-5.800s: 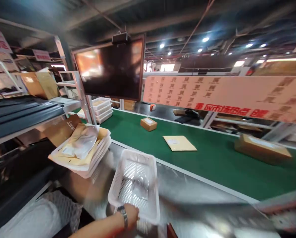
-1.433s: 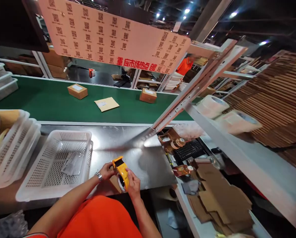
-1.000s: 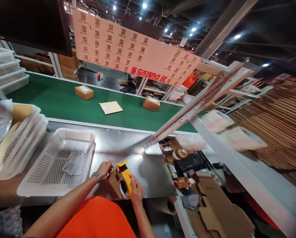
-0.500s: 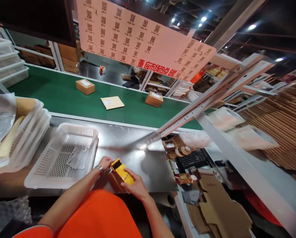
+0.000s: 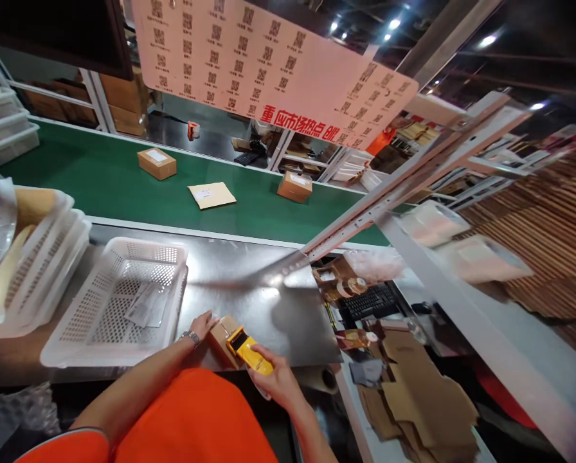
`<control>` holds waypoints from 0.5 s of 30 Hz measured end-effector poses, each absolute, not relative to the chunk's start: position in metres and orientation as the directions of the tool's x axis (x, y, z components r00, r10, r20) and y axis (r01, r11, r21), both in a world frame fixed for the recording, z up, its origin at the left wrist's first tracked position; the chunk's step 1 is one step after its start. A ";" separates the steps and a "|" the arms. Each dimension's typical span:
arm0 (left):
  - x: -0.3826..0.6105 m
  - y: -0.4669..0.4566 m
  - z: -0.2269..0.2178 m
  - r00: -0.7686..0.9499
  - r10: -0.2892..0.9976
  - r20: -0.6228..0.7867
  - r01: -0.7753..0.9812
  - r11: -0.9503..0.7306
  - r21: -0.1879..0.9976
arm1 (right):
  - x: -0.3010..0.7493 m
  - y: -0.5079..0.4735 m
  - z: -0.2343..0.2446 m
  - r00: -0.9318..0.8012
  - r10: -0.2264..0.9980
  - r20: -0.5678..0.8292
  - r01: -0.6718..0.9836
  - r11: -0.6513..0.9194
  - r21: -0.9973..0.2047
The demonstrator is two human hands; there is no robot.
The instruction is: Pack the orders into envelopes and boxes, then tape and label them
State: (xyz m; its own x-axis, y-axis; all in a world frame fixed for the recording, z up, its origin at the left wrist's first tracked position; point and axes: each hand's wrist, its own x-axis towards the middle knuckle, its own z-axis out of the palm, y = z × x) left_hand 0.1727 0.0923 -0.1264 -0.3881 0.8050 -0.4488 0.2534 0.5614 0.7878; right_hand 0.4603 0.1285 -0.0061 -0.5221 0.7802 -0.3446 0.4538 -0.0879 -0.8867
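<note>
Your right hand [image 5: 274,373] has its fingers clamped on the yellow dispenser [image 5: 250,355]; draw evenly, left hand [image 5: 202,326] bracing the carton [image 5: 222,341], its grip unclear.

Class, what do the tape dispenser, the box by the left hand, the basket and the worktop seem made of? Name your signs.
Dispenser: probably hard plastic; smooth, yellow, slight sheen.
Box: likely cardboard; matte brown, flat sides.
Basket: probably moulded plastic; white, regular holes.
Worktop: apparently metal, perhaps steel; grey, with glossy reflections.
</note>
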 end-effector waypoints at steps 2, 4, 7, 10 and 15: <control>0.170 0.094 -0.123 -0.397 0.797 -0.455 0.279 0.577 0.768 | 0.462 0.128 -0.005 -0.536 0.763 -0.360 0.453 -0.100 -0.886; 0.170 0.095 -0.116 -0.402 0.804 -0.439 0.311 0.570 0.760 | 0.464 0.128 -0.004 -0.543 0.755 -0.367 0.441 -0.116 -0.890; 0.180 0.095 -0.102 -0.346 0.839 -0.419 0.371 0.533 0.761 | 0.463 0.129 -0.003 -0.544 0.744 -0.388 0.424 -0.156 -0.892; 0.197 0.092 -0.090 -0.267 0.869 -0.417 0.438 0.494 0.751 | 0.458 0.131 -0.005 -0.543 0.744 -0.389 0.434 -0.148 -0.889; 0.205 0.086 -0.080 -0.228 0.873 -0.432 0.531 0.483 0.696 | 0.472 0.127 -0.001 -0.527 0.759 -0.382 0.449 -0.133 -0.883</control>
